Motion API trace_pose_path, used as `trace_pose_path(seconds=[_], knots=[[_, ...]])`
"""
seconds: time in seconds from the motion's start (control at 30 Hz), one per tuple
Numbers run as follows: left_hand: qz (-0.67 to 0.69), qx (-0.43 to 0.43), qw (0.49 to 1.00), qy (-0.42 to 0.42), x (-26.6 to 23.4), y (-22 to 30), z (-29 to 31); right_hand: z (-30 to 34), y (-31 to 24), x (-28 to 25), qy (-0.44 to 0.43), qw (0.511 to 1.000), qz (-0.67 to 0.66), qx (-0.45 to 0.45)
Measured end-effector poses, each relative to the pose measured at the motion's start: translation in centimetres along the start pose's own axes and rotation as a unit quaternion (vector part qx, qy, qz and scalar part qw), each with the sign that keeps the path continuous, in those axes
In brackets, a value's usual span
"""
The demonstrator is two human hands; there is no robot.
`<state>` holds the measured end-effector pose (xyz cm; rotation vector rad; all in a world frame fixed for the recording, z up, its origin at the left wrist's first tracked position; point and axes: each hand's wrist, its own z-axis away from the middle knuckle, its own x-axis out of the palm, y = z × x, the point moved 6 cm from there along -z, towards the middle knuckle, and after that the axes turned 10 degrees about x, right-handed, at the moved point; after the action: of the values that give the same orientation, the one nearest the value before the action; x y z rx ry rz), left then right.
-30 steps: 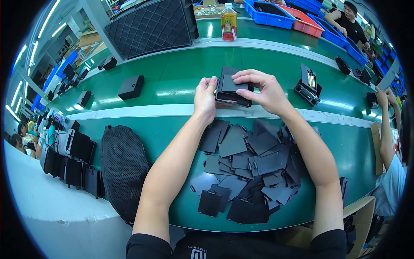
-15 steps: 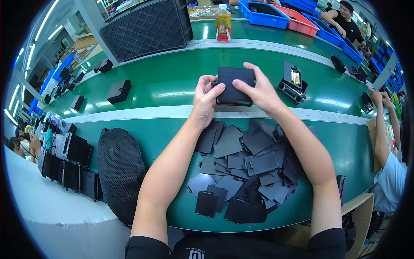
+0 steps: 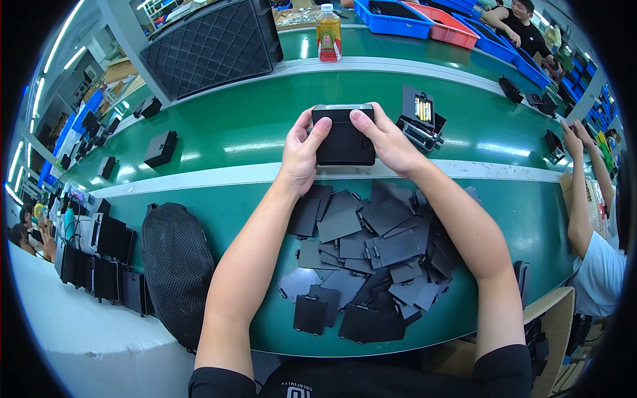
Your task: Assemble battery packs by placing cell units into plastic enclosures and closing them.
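Both hands hold a black box-shaped device [image 3: 345, 147] above the near edge of the green conveyor. My left hand [image 3: 300, 151] grips its left side, thumb on the upper face. On the other side, my right hand [image 3: 393, 144] presses its thumb near the top edge, fingers wrapped behind. A pale strip shows along the far edge of the device. Below, between my forearms, lies a loose pile of flat black cover plates [image 3: 342, 215] with small tabs. Just right of my right hand, a similar device [image 3: 420, 118] stands open on the belt, batteries showing inside.
A black mesh bag [image 3: 176, 265] lies left of my left arm, beside a row of black boxes [image 3: 106, 275]. More black devices [image 3: 160, 148] sit on the belt. Beyond are a bottle [image 3: 328, 40] and blue bins [image 3: 391, 20]. Another person's hands [image 3: 576, 139] are at the right.
The held device has tipped, and its pale far edge now shows. My right thumb has moved up toward that edge. The whole view has shifted slightly, so the surroundings appear farther left.
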<state>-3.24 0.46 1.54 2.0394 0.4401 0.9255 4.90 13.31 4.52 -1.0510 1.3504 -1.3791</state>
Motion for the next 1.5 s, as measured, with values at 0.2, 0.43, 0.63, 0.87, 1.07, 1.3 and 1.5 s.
trace_pose_path(seconds=[0.2, 0.43, 0.63, 0.87, 1.07, 1.3, 1.5], knots=[[-0.11, 0.0, 0.989, 0.101, -3.1, 0.8, -0.6, -0.7, -3.7, -3.0, 0.19, 0.853, 0.437, -0.211], [-0.48, 0.05, 0.872, 0.081, -5.3, 0.7, -1.1, -4.6, -1.1, -10.3, 0.171, 0.815, 0.552, -0.031], [-0.621, 0.255, 0.741, -0.006, -0.8, 2.7, -0.4, -3.2, -1.7, -8.2, 0.162, 0.952, 0.253, 0.051], [-0.374, 0.158, 0.899, -0.165, 4.0, 0.0, 1.4, -0.4, -0.9, -3.5, 0.164, 0.985, -0.024, 0.058], [-0.114, 0.001, 0.989, -0.097, 1.6, -0.8, 1.0, -0.8, -1.1, -3.1, 0.124, 0.992, 0.014, 0.015], [0.027, -0.044, 0.997, -0.053, 0.5, -1.2, 0.9, -0.6, -1.8, -1.4, 0.04, 0.987, 0.154, 0.015], [0.05, -0.073, 0.993, -0.083, 1.0, -1.3, 1.3, -0.6, 0.1, -0.2, 0.107, 0.94, 0.319, -0.064]])
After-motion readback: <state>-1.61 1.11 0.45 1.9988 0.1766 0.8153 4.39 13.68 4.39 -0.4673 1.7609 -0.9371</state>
